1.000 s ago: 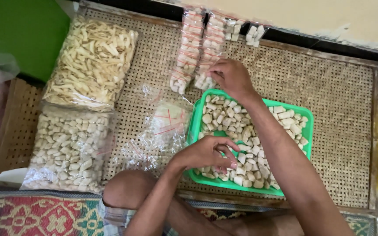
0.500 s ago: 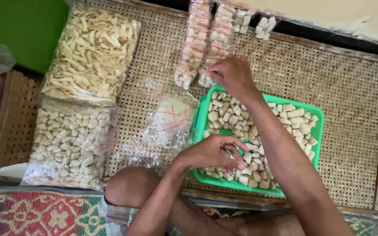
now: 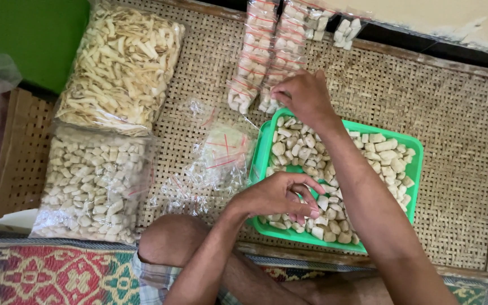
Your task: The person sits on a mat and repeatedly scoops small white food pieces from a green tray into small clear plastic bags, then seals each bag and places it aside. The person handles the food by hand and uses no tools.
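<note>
Head view: a seated person looks down at a woven rattan table (image 3: 425,113) with snack packing in hand.
Left hand (image 3: 278,195): over the near side of the green tray (image 3: 413,148), fingers curled together, seemingly pinching pale snack pieces (image 3: 312,152); what lies between the fingertips cannot be told.
Right hand (image 3: 303,96): stretched past the tray's far rim, fingers bent and resting on the small filled packets (image 3: 266,62) lined up there.
Step in hand: seemingly gathering pieces while setting a packet in the row.
Next move calls for: an empty bag from the clear pile (image 3: 216,161) just left of the tray.
Containers: tray about full of pale pieces; one large bag of strip snacks (image 3: 120,62); one large bag of cube snacks (image 3: 91,183).
</note>
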